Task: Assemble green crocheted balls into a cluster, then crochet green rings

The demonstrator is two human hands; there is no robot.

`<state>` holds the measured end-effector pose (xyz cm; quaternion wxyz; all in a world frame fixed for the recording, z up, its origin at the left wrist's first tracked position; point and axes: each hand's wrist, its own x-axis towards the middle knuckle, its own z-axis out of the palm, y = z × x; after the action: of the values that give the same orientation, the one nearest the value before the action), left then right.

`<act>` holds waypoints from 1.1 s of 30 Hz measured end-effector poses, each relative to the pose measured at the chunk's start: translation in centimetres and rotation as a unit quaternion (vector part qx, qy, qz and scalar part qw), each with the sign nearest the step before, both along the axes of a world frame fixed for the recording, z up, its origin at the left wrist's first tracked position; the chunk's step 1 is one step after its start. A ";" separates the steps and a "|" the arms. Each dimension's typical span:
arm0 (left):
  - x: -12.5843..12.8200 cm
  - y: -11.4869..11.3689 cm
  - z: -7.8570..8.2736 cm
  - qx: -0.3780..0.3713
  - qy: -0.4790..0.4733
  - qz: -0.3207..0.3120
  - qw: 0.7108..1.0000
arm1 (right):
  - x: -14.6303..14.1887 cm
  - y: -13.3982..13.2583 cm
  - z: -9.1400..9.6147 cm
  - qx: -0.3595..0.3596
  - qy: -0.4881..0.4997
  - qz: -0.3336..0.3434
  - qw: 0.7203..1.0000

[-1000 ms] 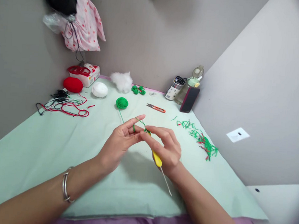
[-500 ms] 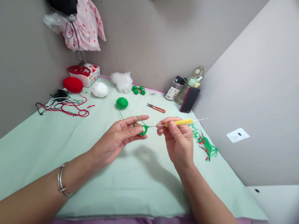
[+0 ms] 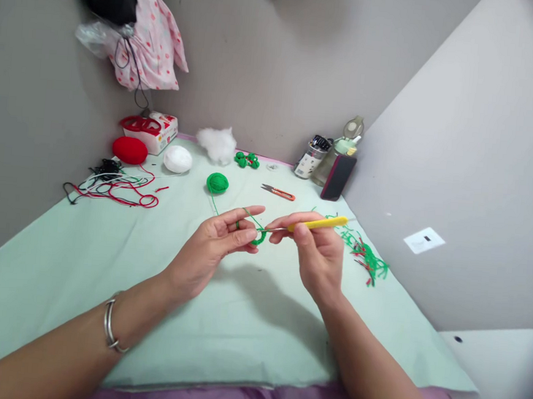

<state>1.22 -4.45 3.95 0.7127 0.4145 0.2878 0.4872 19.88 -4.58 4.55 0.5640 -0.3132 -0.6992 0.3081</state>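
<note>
Between thumb and fingers, my left hand [image 3: 220, 236] pinches a small ring of green crochet [image 3: 260, 238]. Green yarn is looped over its raised index finger and runs back to a green yarn ball [image 3: 217, 183] on the table. My right hand [image 3: 317, 253] grips a crochet hook by its yellow handle [image 3: 317, 222]. The hook's thin metal shaft points left and its tip meets the green ring at the left fingertips. Exactly how the tip sits in the stitches is too small to make out.
Thread snips [image 3: 278, 192] lie beyond my hands. Red yarn [image 3: 130, 150], white yarn [image 3: 178, 159] and tangled strands are at left; stuffing [image 3: 218, 145] and green crocheted pieces [image 3: 247, 160] at the back. A phone [image 3: 339, 177] leans on a bottle, near green yarn scraps [image 3: 367, 260].
My right hand has moved left toward my left hand, bringing the hook's tip over the green ring. The hook has turned slightly. My left hand has barely shifted.
</note>
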 end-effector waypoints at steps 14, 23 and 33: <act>-0.3 0.5 -0.1 -0.033 -0.012 -0.027 0.999 | -0.1 -0.1 -0.2 0.075 -0.018 -0.036 0.996; 0.6 -0.2 -0.8 0.015 0.023 0.029 0.999 | -0.6 -0.3 -1.5 0.146 -0.123 -0.081 0.978; -0.3 0.7 -0.1 -0.046 -0.050 -0.061 0.996 | -0.3 0.1 -0.4 0.060 0.005 -0.058 0.996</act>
<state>0.89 -3.77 3.83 0.7729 0.3733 0.2484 0.4489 19.59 -4.53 4.14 0.6023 -0.3168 -0.6945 0.2338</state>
